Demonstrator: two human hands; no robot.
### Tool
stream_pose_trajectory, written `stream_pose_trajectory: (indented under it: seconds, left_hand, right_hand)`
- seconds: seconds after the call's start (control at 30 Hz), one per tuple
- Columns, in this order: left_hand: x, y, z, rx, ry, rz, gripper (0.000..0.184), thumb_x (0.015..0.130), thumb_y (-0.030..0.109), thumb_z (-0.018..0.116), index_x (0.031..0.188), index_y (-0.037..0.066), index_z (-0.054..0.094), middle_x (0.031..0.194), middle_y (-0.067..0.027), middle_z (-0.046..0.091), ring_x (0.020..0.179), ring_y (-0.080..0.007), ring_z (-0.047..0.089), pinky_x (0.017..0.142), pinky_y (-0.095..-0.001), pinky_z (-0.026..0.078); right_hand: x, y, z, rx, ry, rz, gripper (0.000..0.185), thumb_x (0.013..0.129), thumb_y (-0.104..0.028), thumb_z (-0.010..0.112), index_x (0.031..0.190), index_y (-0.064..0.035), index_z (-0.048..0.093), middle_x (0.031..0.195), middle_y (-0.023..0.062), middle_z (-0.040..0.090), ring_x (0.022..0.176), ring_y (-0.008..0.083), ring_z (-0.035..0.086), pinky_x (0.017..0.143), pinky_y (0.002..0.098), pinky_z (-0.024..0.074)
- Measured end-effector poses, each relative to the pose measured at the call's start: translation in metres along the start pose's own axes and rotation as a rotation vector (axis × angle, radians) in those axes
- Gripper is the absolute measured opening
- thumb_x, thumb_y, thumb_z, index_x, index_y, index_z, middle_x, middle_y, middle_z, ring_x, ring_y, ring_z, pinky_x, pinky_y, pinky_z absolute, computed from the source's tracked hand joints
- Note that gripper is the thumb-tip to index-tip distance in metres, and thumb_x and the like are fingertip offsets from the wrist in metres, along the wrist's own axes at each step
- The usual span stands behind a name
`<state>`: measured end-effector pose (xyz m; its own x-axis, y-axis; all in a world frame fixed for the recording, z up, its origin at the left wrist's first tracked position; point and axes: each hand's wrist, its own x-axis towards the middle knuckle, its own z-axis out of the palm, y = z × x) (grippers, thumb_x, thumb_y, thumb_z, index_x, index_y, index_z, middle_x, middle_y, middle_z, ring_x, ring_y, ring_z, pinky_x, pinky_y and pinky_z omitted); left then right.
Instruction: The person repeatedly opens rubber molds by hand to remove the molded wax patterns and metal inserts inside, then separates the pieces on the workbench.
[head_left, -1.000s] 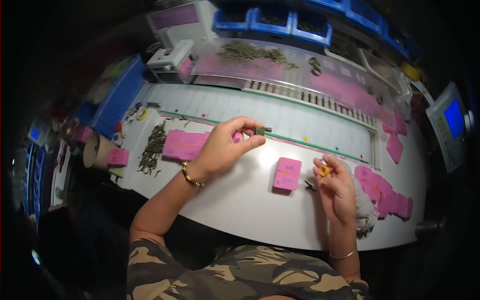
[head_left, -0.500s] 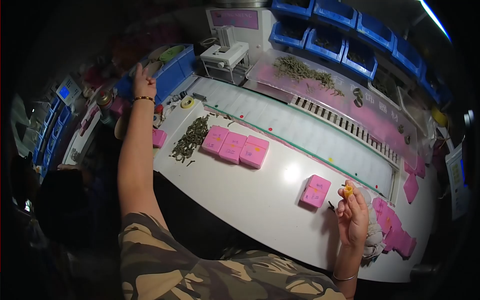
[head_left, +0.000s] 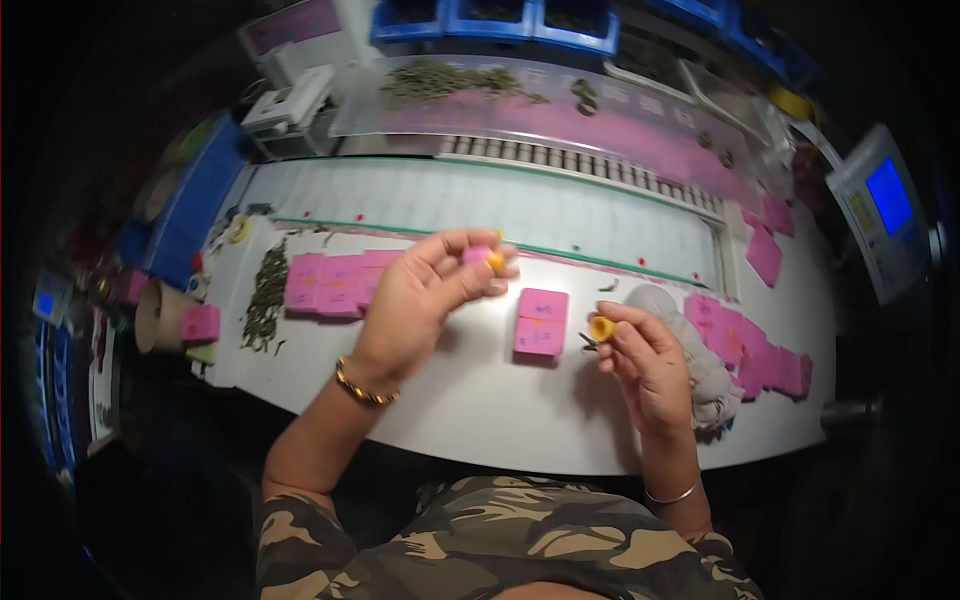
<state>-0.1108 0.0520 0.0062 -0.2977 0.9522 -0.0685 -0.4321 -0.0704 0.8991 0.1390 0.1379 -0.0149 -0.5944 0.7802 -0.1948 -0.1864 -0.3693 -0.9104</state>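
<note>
My left hand (head_left: 408,305), with a beaded bracelet at its wrist, is raised over the white worktop (head_left: 470,400). Its fingertips pinch a small pink and yellow piece (head_left: 484,260), blurred, whose kind I cannot make out. Lower and to the right, my right hand (head_left: 650,368) closes thumb and fingers on a small yellow hollow piece (head_left: 601,328), its round opening facing up. Between the hands lies a pink block (head_left: 541,322) with handwriting and a thin band across it. A small dark stick (head_left: 588,343) shows beside the right fingers.
More pink blocks (head_left: 320,282) stand in a row at left beside a pile of small dark pieces (head_left: 264,300). White cloth (head_left: 712,385) and pink pieces (head_left: 745,345) lie at right. Behind runs a pale belt-like surface (head_left: 450,197); a screened device (head_left: 880,195) stands far right.
My left hand has come back from the blue bin at far left to the middle, now pinching a pink and yellow piece. The view has turned right. My right hand still holds the yellow piece.
</note>
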Motion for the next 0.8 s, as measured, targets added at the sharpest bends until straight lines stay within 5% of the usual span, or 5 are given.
stream_pose_trajectory:
  seconds: [0.17,0.4,0.63,0.8]
  left_hand:
    - [-0.009,-0.038,0.045,0.027,-0.159,-0.137,0.027,0.095,-0.002,0.066,0.121,-0.001,0.06,0.122,-0.0151,0.069,0.097,-0.014,0.066,0.082,-0.0281,0.055]
    - [-0.017,-0.072,0.058,-0.068,-0.245,-0.101,0.016,0.093,-0.006,0.066,0.109,-0.002,0.065,0.114,-0.0117,0.065,0.102,-0.0188,0.067,0.093,-0.0338,0.058]
    - [-0.03,-0.078,0.067,-0.074,-0.245,-0.234,0.03,0.089,-0.01,0.07,0.116,-0.004,0.058,0.115,-0.0142,0.065,0.108,-0.0181,0.067,0.094,-0.0314,0.059]
    - [-0.041,-0.084,0.07,0.049,-0.323,-0.148,0.031,0.088,-0.011,0.07,0.116,-0.003,0.059,0.114,-0.0109,0.064,0.105,-0.0164,0.068,0.091,-0.0297,0.059]
  right_hand:
    - [-0.011,0.001,-0.006,0.039,0.044,-0.101,0.023,0.099,-0.003,0.061,0.122,0.0015,0.062,0.117,0.0121,0.07,0.094,0.0121,0.065,0.08,0.025,0.0542]
    - [-0.048,0.015,-0.031,0.041,0.071,-0.108,0.02,0.094,0.006,0.063,0.114,0.0002,0.062,0.125,0.0141,0.064,0.109,0.0169,0.064,0.095,0.0325,0.0556]
    - [-0.082,0.025,-0.034,0.104,0.157,-0.119,0.024,0.093,0.01,0.062,0.115,0.0022,0.059,0.123,0.014,0.062,0.112,0.0184,0.063,0.098,0.0331,0.0544]
    - [-0.092,0.029,-0.033,-0.018,0.23,-0.139,0.029,0.092,0.013,0.062,0.118,0.0036,0.058,0.123,0.0139,0.062,0.113,0.0176,0.063,0.1,0.0313,0.053]
